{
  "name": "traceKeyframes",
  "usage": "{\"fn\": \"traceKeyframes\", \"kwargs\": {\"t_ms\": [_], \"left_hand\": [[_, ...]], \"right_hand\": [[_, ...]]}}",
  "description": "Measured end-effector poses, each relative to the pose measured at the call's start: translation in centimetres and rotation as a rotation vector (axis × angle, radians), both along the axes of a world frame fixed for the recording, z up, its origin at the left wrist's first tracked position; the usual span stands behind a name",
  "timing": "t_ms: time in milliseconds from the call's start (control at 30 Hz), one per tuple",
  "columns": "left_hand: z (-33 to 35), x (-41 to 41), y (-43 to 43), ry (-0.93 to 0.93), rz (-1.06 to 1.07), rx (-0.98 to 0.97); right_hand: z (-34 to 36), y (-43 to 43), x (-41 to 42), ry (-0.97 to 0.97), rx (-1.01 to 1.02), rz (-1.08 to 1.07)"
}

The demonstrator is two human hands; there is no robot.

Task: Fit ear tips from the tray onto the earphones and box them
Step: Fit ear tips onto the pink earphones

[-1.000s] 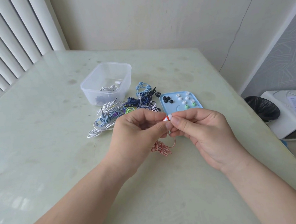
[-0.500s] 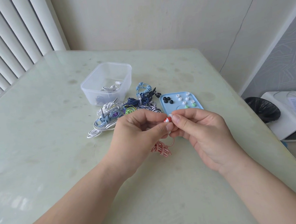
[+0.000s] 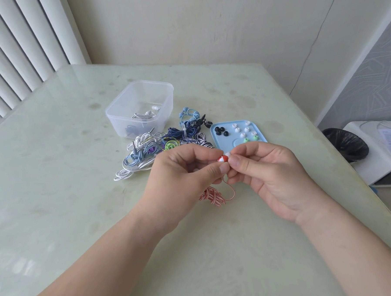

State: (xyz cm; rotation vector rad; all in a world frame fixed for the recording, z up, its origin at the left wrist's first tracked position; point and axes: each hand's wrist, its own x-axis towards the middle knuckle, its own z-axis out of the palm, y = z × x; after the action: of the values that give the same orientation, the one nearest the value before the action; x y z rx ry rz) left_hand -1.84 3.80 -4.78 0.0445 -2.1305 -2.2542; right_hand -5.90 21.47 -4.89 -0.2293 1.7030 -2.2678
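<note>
My left hand [image 3: 184, 173] pinches a red and white earbud [image 3: 222, 158] above the table. Thumb and fingers of my right hand [image 3: 266, 173] pinch a white ear tip [image 3: 227, 154] against the earbud's end. The earbud's red and white striped cable [image 3: 211, 196] hangs below my hands in a bundle on the table. Behind my hands lies a light blue tray [image 3: 214, 135] with black, white and green ear tips. A clear plastic box [image 3: 142, 107] farther back left holds a white pair of earphones [image 3: 146, 114].
A pile of coiled earphones [image 3: 162, 145] in white, blue, navy, green and purple lies between the box and the tray. The pale green glass table [image 3: 55, 177] ends at the right, where a black-lined bin [image 3: 346, 144] and a white device [image 3: 382, 151] stand lower down.
Both hands stay together at the same spot; the fingers have shifted slightly around the earbud and the white tip. Nothing else on the table has moved.
</note>
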Motion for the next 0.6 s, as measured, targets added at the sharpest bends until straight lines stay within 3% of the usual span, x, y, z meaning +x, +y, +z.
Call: {"fn": "traceKeyframes", "kwargs": {"t_ms": [167, 400, 600], "left_hand": [[0.08, 0.1, -0.07, -0.004, -0.034, -0.018], [-0.21, 0.07, 0.24, -0.032, -0.011, 0.013], [-0.29, 0.09, 0.16, -0.013, -0.02, 0.026]], "right_hand": [[-0.02, 0.35, -0.09, -0.013, 0.019, 0.11], [-0.38, 0.24, 0.0, 0.07, 0.098, 0.087], [-0.66, 0.21, -0.12, 0.044, 0.045, 0.074]]}}
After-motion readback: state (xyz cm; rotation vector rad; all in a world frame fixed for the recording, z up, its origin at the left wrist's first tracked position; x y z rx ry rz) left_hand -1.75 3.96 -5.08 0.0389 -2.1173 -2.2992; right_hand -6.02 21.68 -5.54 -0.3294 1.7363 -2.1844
